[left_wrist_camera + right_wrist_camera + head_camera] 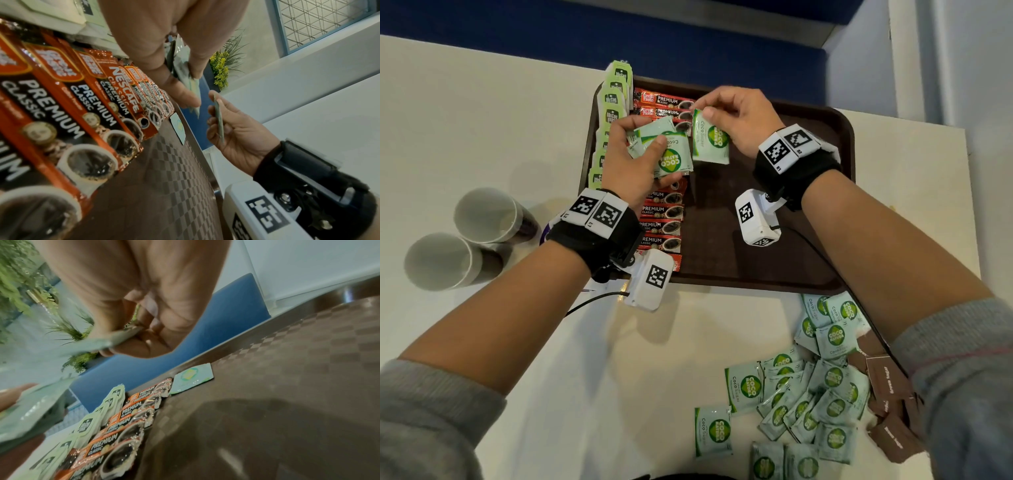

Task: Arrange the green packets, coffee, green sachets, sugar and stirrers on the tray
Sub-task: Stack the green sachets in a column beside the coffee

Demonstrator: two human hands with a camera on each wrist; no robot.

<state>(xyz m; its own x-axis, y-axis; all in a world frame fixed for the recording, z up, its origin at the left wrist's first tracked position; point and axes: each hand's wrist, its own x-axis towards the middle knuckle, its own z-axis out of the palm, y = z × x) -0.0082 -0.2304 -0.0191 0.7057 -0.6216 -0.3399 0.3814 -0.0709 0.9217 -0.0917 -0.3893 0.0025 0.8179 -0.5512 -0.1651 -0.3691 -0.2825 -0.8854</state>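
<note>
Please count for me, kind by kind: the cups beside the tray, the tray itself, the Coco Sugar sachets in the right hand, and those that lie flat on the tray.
Cups: 2
Tray: 1
Coco Sugar sachet in the right hand: 1
Coco Sugar sachet flat on the tray: 1
Total: 5

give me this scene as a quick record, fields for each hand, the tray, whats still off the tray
left hand: holds a fanned bunch of green sachets
right hand: pinches a single green sachet by its top edge, above the tray
tray: brown; green packets along its left rim, coffee sticks in a column beside them, one sachet lying at the far rim
off tray: loose sachet pile, brown packets, two paper cups
</note>
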